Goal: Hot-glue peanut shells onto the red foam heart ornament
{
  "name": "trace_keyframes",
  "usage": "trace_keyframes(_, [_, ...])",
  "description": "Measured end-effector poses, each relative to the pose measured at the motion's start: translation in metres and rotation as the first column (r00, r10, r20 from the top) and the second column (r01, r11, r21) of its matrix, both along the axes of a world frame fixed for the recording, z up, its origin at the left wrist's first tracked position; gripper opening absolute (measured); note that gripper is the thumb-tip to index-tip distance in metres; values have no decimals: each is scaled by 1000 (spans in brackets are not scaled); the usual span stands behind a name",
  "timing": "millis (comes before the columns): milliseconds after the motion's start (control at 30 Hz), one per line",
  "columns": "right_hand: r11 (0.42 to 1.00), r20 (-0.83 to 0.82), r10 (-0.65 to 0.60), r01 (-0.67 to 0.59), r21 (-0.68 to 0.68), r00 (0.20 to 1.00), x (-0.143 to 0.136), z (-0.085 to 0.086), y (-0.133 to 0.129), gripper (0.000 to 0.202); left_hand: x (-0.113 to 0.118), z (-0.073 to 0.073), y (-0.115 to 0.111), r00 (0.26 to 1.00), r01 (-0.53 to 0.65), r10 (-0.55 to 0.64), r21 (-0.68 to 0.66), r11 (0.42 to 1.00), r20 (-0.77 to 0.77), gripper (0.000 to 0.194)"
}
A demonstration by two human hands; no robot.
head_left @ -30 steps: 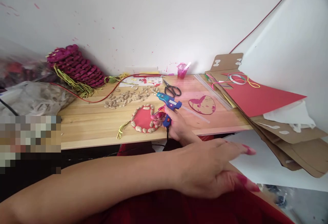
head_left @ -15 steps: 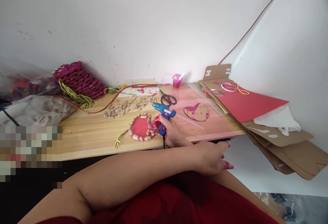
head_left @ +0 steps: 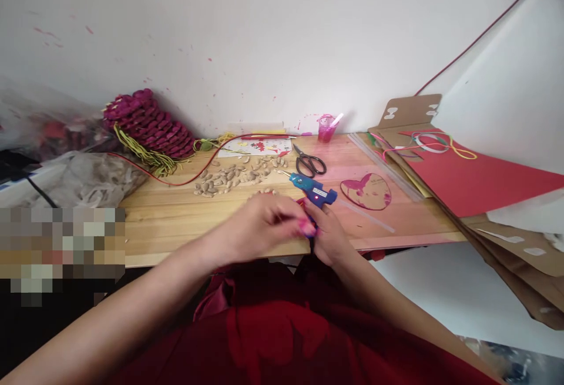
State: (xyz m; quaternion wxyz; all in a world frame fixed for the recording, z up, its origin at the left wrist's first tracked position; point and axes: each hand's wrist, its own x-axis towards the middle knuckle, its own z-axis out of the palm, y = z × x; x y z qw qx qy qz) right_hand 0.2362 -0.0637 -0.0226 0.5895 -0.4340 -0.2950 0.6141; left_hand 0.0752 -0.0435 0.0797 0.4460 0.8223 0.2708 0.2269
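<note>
A blue hot glue gun (head_left: 318, 191) with a small lit light is in my right hand (head_left: 332, 235), fingers around its handle and nozzle towards the upper left. A clear glue stick (head_left: 365, 217) lies at its back end, to the right. My left hand (head_left: 264, 226), smeared by motion, is beside the handle, its fingers curled; whether they hold anything is hidden. Behind it, a few peanuts (head_left: 267, 191) show on the edge of the red disc, which the hand mostly covers. Loose peanuts (head_left: 227, 179) lie beyond, left of the black-handled scissors (head_left: 311, 166).
A stained cardboard heart (head_left: 374, 190) lies to the right, with a pink cup (head_left: 326, 131) against the wall. Cardboard and red sheets (head_left: 493, 167) overhang the table's right side. A magenta woven piece (head_left: 147, 123) and plastic bags (head_left: 88, 179) fill the left. A red cord (head_left: 207, 164) crosses the table.
My left hand has swung from the right, where it was past my right wrist, back leftward over the peanut-edged disc. The glue gun stays in my right hand. The view has shifted left.
</note>
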Motion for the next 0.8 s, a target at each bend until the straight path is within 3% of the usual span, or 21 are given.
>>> trace_keyframes(33, [1000, -18, -1, 1, -6, 1000, 0, 1, -1, 37, -19, -6, 13, 977, -212, 215, 99, 972, -14, 16])
trace_keyframes(67, [1000, -37, -5, 4, -10, 999, 0, 3, -2, 34, -34, -13, 25, 922, -371, 386, 200, 907, -40, 12])
trace_keyframes(133, [1000, -56, -29, 29, -4, 998, 1, 5, -2, 28, -53, -27, 43, 801, -550, 593, 290, 783, -84, 13])
trace_keyframes(200, [998, -55, -64, 64, 7, 996, 2, 7, 0, 26, -59, -40, 52, 790, -538, 600, 325, 778, -128, 17])
trace_keyframes(333, [996, -33, -89, 89, 2, 996, 2, 8, 3, 24, -48, -55, 60, 842, -401, 507, 416, 816, -185, 18])
trace_keyframes(533, [997, -10, -73, 73, -17, 997, 4, 9, -1, 20, -38, -64, 73, 877, -308, 439, 473, 825, -196, 19])
trace_keyframes(800, [999, -11, -23, 23, -22, 1000, 6, 13, -1, 18, -33, -69, 74, 858, -278, 439, 479, 833, -266, 20])
